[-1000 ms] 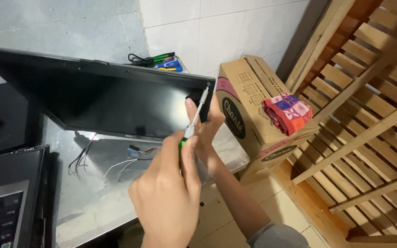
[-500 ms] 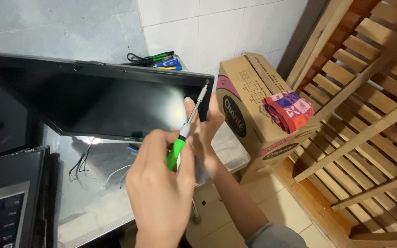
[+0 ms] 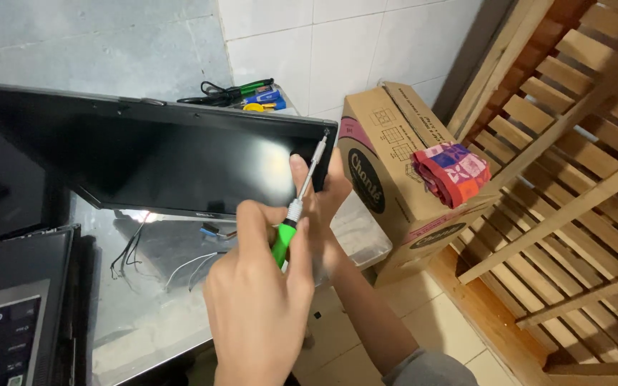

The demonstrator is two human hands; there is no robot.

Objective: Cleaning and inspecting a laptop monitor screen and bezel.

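A laptop screen [image 3: 159, 161] is gripped at its corner by the right hand [image 3: 323, 196] while a green screwdriver [image 3: 296, 211], clasped in the left hand [image 3: 259, 307], could slip and scratch it.

Dark detached laptop screen [image 3: 159, 161] tilted above the table; right, brown cardboard box [image 3: 395, 179], seemingly pink-edged

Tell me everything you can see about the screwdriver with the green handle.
The screwdriver has a bright green handle, a silver metal collar and a thin, shiny steel shaft. It tilts up and to the right, its tip at the upper right corner of the detached laptop screen panel. The left hand grips the handle, so only part of the green shows between the fingers. The right hand holds the panel's right edge just behind the shaft. Whether the tip sits in a screw is too small to tell.
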